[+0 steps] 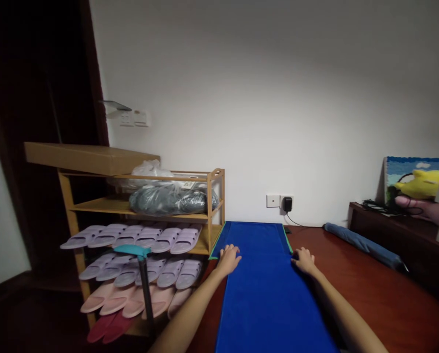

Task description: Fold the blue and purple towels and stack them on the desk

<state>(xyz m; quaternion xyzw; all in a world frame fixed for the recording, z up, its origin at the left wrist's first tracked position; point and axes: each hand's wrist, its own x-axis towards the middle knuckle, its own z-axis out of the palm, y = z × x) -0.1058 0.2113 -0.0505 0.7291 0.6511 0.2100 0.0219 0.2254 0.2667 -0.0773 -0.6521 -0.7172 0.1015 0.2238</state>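
Two hands, left hand (230,257) and right hand (304,259), press one blue mat (263,289).

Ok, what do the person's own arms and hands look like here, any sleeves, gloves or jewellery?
Both arms are bare along all that shows, with no sleeve edge in the frame. The left hand and the right hand wear no gloves, and no watch, bracelet or ring can be made out, though the dim light and small size make fine details hard to tell. No markings show.
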